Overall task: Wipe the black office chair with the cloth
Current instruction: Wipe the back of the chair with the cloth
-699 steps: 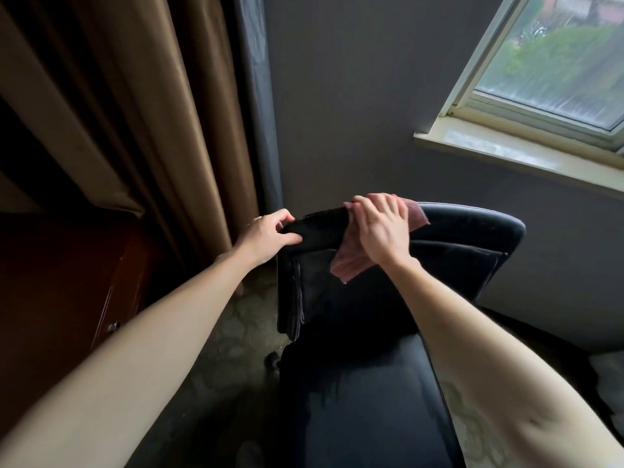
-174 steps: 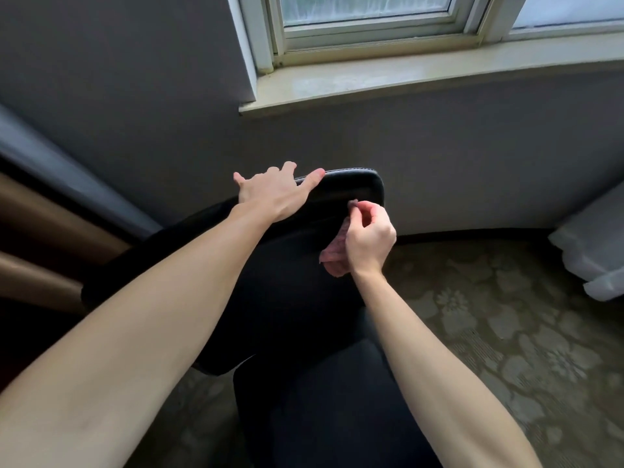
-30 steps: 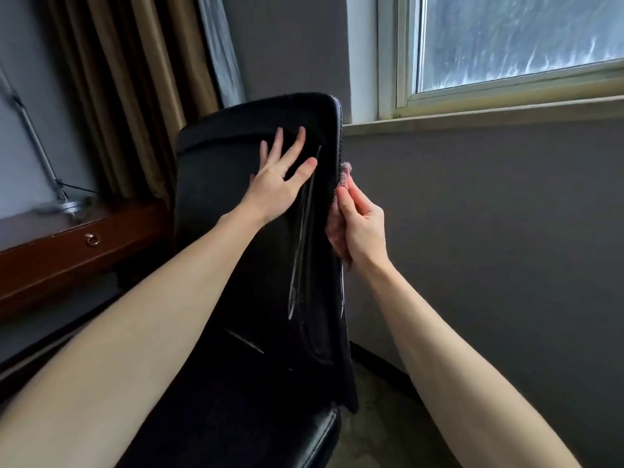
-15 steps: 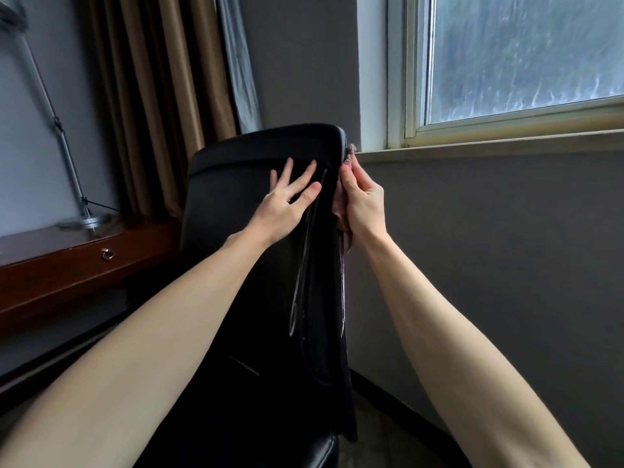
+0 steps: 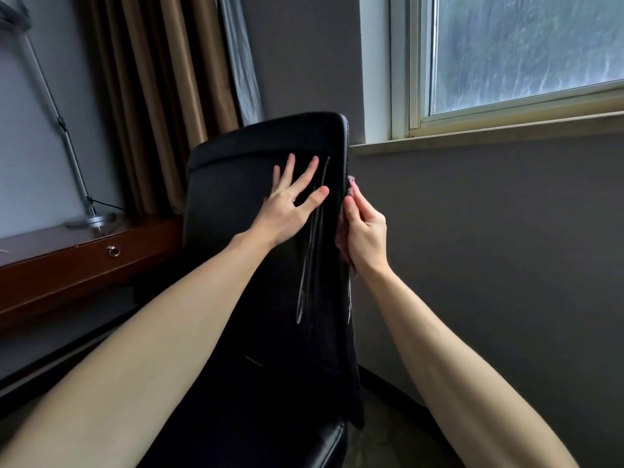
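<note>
— While the left hand [image 5: 287,211] lies flat, fingers spread, on the black office chair [image 5: 233,211], where's the cloth [image 5: 351,184]?
— Pinched in the right hand [image 5: 364,235], against the backrest's right edge.

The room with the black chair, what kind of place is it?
Probably a hotel room or a study: a wooden desk with a metal lamp, long brown curtains and a window stand around the black office chair.

We take it for hotel room or home study: wooden worktop [image 5: 44,239] with drawer [image 5: 101,261], lamp [image 5: 89,220] on it, brown curtains [image 5: 152,96], window [image 5: 523,55], patterned carpet [image 5: 381,444], black chair [image 5: 236,204].
</note>
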Available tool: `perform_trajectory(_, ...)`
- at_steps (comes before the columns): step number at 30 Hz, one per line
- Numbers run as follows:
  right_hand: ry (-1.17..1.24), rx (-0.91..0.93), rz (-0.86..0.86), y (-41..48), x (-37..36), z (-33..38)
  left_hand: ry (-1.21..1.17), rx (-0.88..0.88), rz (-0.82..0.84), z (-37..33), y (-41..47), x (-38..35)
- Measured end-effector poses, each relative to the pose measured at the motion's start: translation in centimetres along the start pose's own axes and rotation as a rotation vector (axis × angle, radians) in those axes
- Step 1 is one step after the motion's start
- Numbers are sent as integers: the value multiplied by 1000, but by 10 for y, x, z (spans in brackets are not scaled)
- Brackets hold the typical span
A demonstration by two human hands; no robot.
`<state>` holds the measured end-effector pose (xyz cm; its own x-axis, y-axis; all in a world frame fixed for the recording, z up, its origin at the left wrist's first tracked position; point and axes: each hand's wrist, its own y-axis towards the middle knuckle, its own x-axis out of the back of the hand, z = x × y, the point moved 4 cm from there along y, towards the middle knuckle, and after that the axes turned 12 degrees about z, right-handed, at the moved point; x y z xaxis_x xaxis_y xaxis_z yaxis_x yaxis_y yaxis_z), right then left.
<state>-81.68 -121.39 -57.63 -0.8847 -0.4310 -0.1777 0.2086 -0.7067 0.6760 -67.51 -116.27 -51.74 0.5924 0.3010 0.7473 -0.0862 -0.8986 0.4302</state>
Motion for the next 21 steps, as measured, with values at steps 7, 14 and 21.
perform_trajectory(7, 3, 1, 30, 50, -10, 27, 4, -3, 15, 7, -4, -3)
perform_trajectory(14, 1, -127, 110, -49, 9, -68, 74, 30, -12, 10, -4, -17)
perform_trajectory(21, 165, -190, -2, -87, 4, -85, 109, 53, 36, 26, -26, -28)
